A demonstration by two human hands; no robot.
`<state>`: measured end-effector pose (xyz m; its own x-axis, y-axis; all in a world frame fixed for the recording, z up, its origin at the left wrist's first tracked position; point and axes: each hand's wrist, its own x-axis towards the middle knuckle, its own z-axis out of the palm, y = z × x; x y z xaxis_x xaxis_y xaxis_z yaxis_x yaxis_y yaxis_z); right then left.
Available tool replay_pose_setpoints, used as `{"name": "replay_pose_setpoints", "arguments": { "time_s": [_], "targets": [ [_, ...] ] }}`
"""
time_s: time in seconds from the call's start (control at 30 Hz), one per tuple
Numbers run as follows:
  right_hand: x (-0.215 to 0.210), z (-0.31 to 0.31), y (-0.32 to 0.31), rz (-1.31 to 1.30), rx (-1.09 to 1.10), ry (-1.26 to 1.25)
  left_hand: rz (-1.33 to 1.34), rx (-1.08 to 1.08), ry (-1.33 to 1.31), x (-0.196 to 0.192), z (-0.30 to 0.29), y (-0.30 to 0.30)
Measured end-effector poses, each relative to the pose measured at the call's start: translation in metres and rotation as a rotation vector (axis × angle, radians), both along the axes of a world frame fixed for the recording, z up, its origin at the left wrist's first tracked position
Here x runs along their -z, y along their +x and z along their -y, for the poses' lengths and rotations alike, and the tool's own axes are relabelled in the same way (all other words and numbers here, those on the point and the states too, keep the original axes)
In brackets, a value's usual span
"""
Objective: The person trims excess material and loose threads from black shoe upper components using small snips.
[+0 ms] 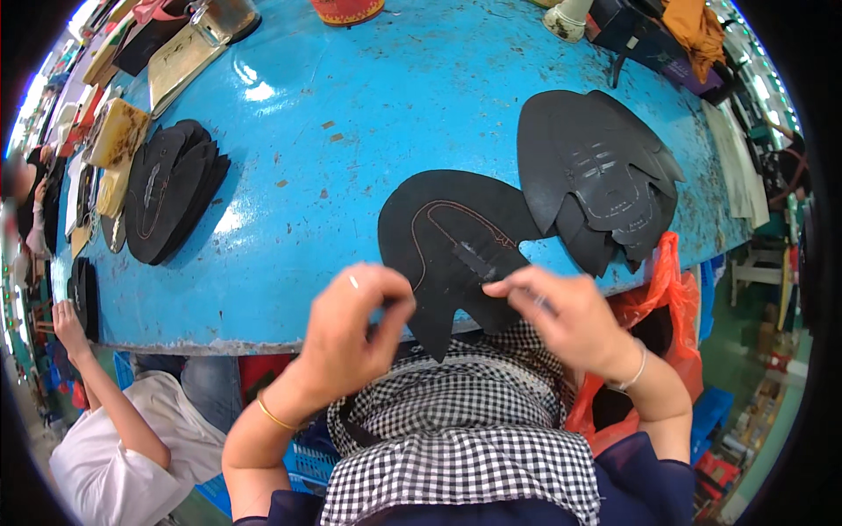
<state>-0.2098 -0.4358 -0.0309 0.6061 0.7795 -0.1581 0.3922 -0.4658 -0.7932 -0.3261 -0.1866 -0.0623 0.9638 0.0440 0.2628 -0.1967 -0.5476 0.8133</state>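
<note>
My left hand [355, 329] hovers at the near edge of the scuffed bright-blue worktable [351, 158], fingers curled in toward the thumb in a loose pinch; whether anything small sits between them I cannot tell, and it lies just beside the lower left edge of the flat black leather shoe-upper piece with pale stitched outline [452, 250]; that piece lies flat on the table right in front of me, its lower lobes hanging over the table's edge above my black-and-white checked apron [465, 421]; my right hand [566, 320] rests on the piece's right side, fingertips [502, 287] pressed together on a small dark strip [474, 260] near its middle, a closed pinch rather than a spread palm; a bracelet circles each wrist. To the right, touching the piece, sits a stack of matching black cut uppers [601, 180]; a second stack of black uppers [171, 188] lies well apart on the left; an orange plastic bag [671, 289] hangs off the table by my right forearm; another person in a white top [123, 456] sits at lower left.
</note>
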Motion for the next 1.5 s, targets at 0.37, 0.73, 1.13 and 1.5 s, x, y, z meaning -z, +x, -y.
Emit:
{"name": "replay_pose_setpoints", "arguments": {
  "time_s": [0.37, 0.73, 1.13, 1.5],
  "targets": [
    [0.02, -0.061, 0.062, 0.478, -0.372, -0.002, 0.088, 0.25, 0.586, 0.023, 0.027, -0.02],
    [0.025, -0.064, 0.061, 0.127, -0.235, -0.007, 0.098, 0.298, 0.386, 0.002, -0.018, -0.009],
    [0.008, -0.048, 0.065, -0.07, -0.122, 0.12, 0.012, 0.227, 0.607, 0.017, 0.013, 0.005],
    [0.033, -0.056, 0.04, 0.164, -0.038, -0.045, 0.013, 0.068, 0.563, 0.027, 0.021, 0.005]
  ]
}}
